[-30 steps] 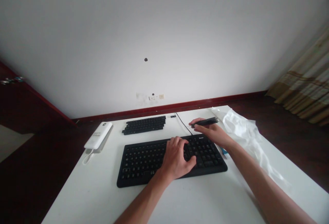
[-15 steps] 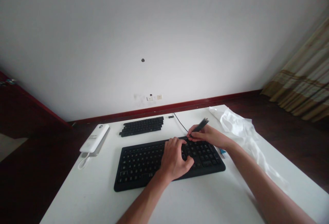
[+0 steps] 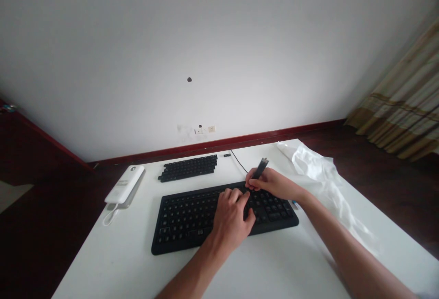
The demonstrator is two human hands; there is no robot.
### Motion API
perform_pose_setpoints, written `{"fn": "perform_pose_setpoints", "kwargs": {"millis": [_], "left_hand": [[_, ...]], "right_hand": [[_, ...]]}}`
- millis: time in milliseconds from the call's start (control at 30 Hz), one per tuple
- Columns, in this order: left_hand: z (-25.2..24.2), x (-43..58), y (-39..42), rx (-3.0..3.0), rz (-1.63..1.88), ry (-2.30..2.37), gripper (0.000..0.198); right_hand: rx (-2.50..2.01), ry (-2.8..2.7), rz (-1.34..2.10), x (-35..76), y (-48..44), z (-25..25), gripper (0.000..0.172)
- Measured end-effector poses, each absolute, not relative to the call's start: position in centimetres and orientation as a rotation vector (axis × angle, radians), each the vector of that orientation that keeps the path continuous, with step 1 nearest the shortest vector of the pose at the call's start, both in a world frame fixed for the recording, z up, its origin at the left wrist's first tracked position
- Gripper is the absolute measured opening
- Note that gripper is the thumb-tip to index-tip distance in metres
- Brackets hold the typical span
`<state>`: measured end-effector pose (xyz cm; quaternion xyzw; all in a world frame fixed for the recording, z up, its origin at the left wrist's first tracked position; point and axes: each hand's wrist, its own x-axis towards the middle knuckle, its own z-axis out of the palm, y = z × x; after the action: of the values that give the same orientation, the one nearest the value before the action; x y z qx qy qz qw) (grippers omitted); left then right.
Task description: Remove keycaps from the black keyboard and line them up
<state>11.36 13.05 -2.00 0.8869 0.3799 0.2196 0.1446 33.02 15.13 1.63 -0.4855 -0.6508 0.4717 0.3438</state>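
Observation:
A black keyboard (image 3: 185, 219) lies on the white table; small pale spots show across its left part, where keycaps seem to be off. My left hand (image 3: 231, 214) rests over its middle, fingers bent onto the keys and thumb held apart. I see nothing gripped in it. Just beyond, at the keyboard's upper edge, my right hand (image 3: 269, 182) pinches a black pen-like tool (image 3: 261, 167), tilted with its pale end up. The tool's lower tip is hidden by my fingers. Behind the keyboard, black keycaps (image 3: 188, 168) lie grouped in rows.
At the left, a white power bank (image 3: 125, 184) with a looped cable lies over a grey flat object. A crumpled white plastic sheet (image 3: 317, 171) runs along the table's right side. A small black piece (image 3: 227, 155) sits near the keyboard cable (image 3: 239, 161) at the back.
My right hand with the pen-like tool has shifted slightly left and down over the keyboard, and the tool stands steeper. My left hand's fingers have moved a little down the keys.

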Motion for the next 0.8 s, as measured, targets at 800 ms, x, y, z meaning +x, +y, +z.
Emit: {"fn": "perform_pose_setpoints", "kwargs": {"millis": [800], "left_hand": [[-1.9,11.4,12.9,2.648,0.557,1.131,0.042]], "right_hand": [[-1.085,-1.757,1.414,34.9,15.5,1.9,0.037]]}}
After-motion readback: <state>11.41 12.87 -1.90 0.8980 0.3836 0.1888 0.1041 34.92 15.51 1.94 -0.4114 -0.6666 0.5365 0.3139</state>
